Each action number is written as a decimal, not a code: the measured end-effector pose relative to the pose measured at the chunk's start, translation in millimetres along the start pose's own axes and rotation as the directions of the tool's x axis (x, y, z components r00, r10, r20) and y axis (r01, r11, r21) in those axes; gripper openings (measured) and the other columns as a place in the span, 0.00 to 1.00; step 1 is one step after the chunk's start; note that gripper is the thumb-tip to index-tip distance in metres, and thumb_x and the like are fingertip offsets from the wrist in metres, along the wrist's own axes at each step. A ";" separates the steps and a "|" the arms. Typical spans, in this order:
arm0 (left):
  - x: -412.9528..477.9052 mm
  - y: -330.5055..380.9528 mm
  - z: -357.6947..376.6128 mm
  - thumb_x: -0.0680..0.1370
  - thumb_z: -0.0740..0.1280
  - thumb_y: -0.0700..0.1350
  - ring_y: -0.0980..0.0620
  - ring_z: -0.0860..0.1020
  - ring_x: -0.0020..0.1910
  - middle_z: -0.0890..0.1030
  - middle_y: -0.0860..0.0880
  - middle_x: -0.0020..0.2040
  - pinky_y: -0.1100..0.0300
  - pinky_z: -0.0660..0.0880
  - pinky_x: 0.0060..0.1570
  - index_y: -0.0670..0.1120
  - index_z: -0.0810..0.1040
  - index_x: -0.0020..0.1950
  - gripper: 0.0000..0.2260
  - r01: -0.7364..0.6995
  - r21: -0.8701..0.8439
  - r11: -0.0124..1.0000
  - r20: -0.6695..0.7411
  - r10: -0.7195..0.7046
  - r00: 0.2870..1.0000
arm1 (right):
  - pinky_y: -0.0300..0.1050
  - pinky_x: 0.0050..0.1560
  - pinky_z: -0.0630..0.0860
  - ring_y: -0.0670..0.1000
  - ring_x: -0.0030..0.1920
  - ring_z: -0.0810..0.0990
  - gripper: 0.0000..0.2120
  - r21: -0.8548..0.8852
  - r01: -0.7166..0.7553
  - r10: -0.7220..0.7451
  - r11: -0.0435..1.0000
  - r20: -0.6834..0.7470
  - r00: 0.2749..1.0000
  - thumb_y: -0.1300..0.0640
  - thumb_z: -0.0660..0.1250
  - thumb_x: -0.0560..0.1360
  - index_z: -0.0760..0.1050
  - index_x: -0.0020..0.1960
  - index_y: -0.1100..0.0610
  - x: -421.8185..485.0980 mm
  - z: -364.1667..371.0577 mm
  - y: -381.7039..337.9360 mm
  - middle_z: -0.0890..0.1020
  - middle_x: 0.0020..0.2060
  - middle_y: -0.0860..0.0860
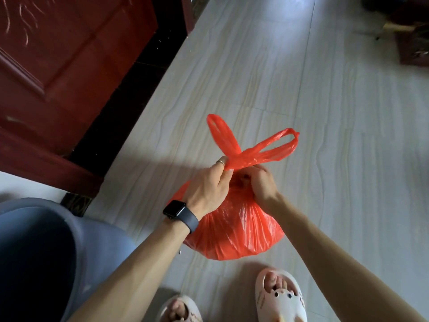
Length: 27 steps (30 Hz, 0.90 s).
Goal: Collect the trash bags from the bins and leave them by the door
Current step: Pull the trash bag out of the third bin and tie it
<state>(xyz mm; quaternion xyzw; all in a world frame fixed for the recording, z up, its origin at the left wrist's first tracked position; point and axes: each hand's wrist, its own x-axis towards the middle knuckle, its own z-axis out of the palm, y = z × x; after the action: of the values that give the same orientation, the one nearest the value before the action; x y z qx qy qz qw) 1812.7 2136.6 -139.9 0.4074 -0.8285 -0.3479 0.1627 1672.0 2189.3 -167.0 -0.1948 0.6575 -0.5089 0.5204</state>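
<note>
This is a home, at a doorway. A dark red panelled wooden door (pixel 58 66) runs along the left edge of a pale, glossy tiled floor (pixel 325 112), with a black threshold strip (pixel 120 108) at its foot. The person wears soft open-toed house slippers (pixel 281 296). Dark wooden furniture (pixel 413 49) stands at the floor's far right.

One trash bag (pixel 234 231) (two handle loops (pixel 260 156)), two hands — left hand (pixel 206 189), right hand (pixel 263 184) — two slippers (pixel 281 298), one watch (pixel 175 209), one door (pixel 58 66).

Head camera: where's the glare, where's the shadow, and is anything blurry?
Head view: glare on the floor tiles up top; a shadow band beside the red bag, which is sharp; dark furniture top right is blurred.
</note>
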 end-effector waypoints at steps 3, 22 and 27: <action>7.9 -4.0 2.3 0.80 0.59 0.46 0.37 0.81 0.44 0.83 0.40 0.45 0.48 0.76 0.39 0.49 0.71 0.70 0.18 0.005 0.187 0.982 0.001 -0.006 1.000 | 0.51 0.43 0.71 0.58 0.38 0.73 0.03 0.183 -0.028 -0.014 0.983 0.226 0.974 0.58 0.68 0.63 0.76 0.34 0.58 -10.1 -0.1 -1.9 0.75 0.34 0.56; 20.6 -9.0 -29.8 0.81 0.64 0.42 0.49 0.79 0.31 0.80 0.50 0.29 0.62 0.76 0.38 0.41 0.80 0.42 0.10 0.426 -0.322 0.845 0.531 -0.211 0.820 | 0.46 0.43 0.77 0.52 0.36 0.77 0.17 0.367 -0.290 0.209 0.884 0.243 0.947 0.47 0.66 0.79 0.81 0.49 0.62 -8.9 -20.9 -6.3 0.81 0.37 0.58; 37.1 -7.1 -45.1 0.74 0.64 0.42 0.51 0.71 0.24 0.71 0.48 0.24 0.61 0.71 0.30 0.40 0.78 0.37 0.08 0.756 -0.439 0.485 0.758 -0.251 0.602 | 0.50 0.54 0.81 0.56 0.49 0.84 0.11 -0.019 0.165 -0.147 0.986 0.360 0.921 0.60 0.77 0.71 0.82 0.49 0.65 -17.0 -36.9 -13.9 0.85 0.47 0.59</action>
<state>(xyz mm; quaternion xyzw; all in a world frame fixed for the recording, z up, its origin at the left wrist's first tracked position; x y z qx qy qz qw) 1818.9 2084.2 -113.6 0.4119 -0.4491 -0.7890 -0.0790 1642.1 2214.2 -148.7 -0.3485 0.5468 -0.4885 0.5839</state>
